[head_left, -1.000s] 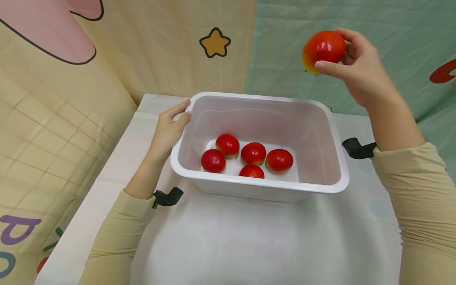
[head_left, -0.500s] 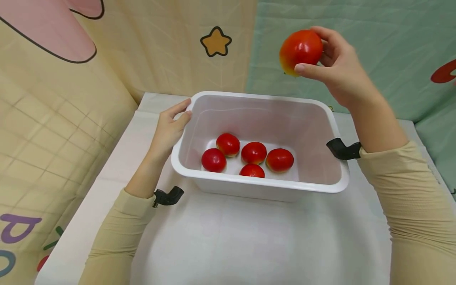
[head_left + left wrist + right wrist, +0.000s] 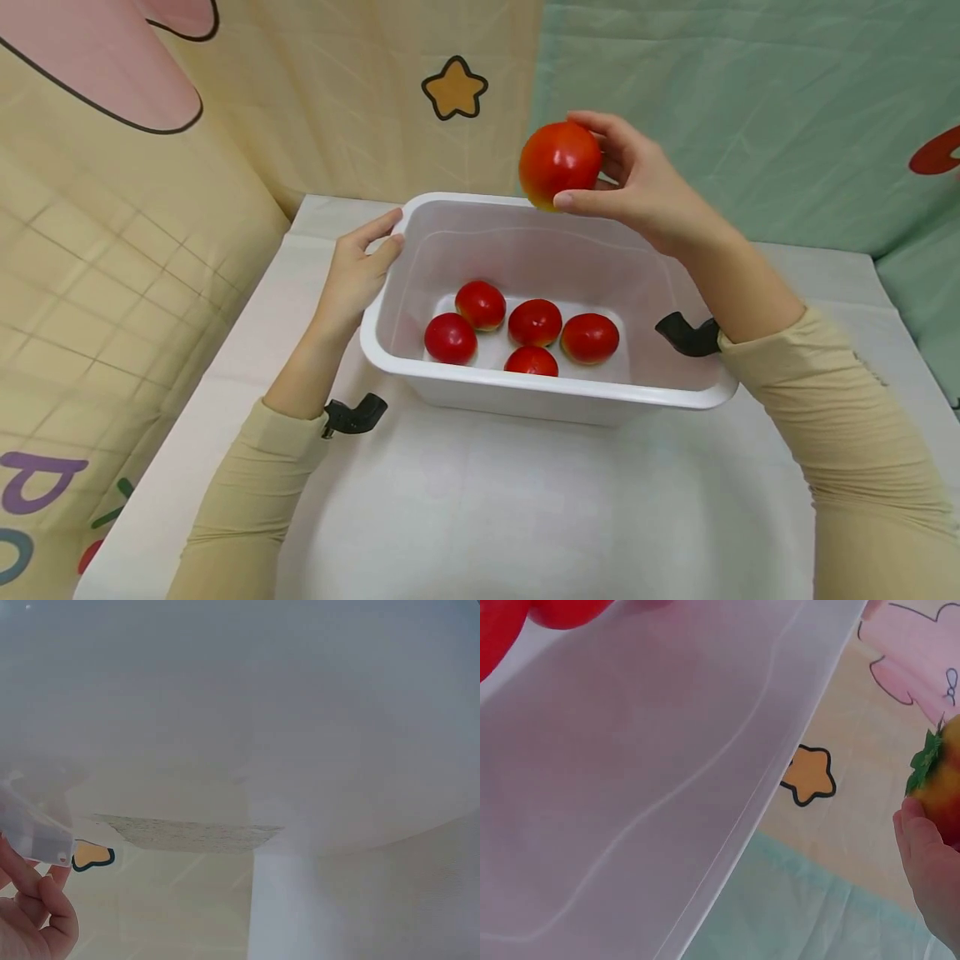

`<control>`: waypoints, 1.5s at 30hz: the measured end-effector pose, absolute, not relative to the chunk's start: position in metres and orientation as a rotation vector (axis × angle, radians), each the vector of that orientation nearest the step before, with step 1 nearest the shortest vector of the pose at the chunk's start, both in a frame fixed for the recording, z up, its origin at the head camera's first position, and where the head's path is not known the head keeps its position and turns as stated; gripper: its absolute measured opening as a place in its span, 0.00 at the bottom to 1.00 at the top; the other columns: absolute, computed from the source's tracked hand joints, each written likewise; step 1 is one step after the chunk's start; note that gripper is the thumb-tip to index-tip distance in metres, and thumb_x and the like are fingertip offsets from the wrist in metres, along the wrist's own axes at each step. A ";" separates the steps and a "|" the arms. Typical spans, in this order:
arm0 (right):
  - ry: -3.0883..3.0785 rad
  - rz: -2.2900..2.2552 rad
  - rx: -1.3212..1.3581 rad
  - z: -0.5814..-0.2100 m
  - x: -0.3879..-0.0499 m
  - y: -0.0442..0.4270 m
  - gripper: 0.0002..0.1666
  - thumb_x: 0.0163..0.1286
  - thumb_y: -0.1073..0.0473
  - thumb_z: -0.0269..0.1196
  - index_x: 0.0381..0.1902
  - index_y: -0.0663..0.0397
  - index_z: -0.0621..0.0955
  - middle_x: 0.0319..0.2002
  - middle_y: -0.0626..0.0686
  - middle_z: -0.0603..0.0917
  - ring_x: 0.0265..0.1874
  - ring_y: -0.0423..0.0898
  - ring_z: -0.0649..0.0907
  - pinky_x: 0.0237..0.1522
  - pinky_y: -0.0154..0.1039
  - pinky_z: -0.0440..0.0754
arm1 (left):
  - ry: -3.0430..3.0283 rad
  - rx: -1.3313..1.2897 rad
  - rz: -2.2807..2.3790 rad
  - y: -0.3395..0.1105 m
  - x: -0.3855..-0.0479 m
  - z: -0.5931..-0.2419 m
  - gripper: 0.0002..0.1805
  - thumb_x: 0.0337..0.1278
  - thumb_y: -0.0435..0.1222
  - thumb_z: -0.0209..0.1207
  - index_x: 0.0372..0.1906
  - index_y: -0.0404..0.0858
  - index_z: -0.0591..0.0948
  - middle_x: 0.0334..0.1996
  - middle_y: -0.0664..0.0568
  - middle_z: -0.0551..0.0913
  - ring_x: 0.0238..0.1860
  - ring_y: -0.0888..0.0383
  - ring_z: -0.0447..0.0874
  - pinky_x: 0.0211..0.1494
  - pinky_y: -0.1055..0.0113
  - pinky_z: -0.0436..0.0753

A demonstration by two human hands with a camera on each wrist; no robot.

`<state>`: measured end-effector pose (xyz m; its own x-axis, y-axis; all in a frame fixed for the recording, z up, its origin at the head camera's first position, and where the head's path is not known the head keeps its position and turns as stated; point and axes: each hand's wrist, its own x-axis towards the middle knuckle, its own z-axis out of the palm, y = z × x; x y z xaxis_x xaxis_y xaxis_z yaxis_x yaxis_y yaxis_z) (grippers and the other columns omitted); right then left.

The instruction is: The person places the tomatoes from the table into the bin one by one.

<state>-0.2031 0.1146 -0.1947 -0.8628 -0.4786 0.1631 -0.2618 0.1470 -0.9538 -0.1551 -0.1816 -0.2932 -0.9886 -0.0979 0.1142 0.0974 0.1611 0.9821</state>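
Note:
In the head view, my right hand [image 3: 648, 196] holds a glossy red tomato [image 3: 558, 162] between thumb and fingers, above the far rim of a white plastic bin [image 3: 547, 392]. The right wrist view shows that tomato's yellowish underside and green leafy calyx [image 3: 924, 763] beside my right fingers [image 3: 919, 829]. My left hand [image 3: 352, 271] grips the bin's left rim, thumb on the near side of the fingers. Several red tomatoes [image 3: 534, 322] lie grouped on the bin's floor; the nearest [image 3: 531, 362] is partly hidden by the front rim.
The bin stands on a table with a white cover [image 3: 480, 508]. A printed cloth backdrop [image 3: 637, 50] hangs right behind the table, and another patterned cloth [image 3: 135, 275] runs along the left side. Black wrist mounts [image 3: 686, 335] stick out from both sleeves.
My right hand has carried the tomato left and then down, from beyond the bin's right rear corner to over its back rim. The left hand and the bin stay in place.

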 end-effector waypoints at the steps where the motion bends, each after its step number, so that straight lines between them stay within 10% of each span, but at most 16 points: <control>1: 2.257 -1.752 -0.745 -0.196 -0.202 0.113 0.44 0.55 0.68 0.67 0.68 0.51 0.63 0.61 0.54 0.68 0.56 0.50 0.71 0.54 0.31 0.75 | -2.275 0.002 -1.940 -0.181 -0.155 -0.293 0.24 0.65 0.35 0.51 0.65 0.36 0.68 0.62 0.46 0.70 0.46 0.48 0.81 0.41 0.67 0.83; 45: 2.112 -1.053 -1.072 -0.251 -0.202 0.079 0.41 0.51 0.59 0.72 0.60 0.50 0.64 0.54 0.48 0.72 0.55 0.44 0.70 0.53 0.41 0.77 | -2.283 0.007 -1.899 -0.184 -0.155 -0.293 0.24 0.64 0.34 0.51 0.65 0.35 0.68 0.60 0.43 0.71 0.44 0.54 0.81 0.41 0.69 0.83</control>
<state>-0.2021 0.0789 -0.2512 -0.5359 -0.8365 -0.1141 -0.4120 0.3771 -0.8295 -0.1547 -0.1837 -0.2930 -0.9853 -0.1127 0.1285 0.1058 0.1883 0.9764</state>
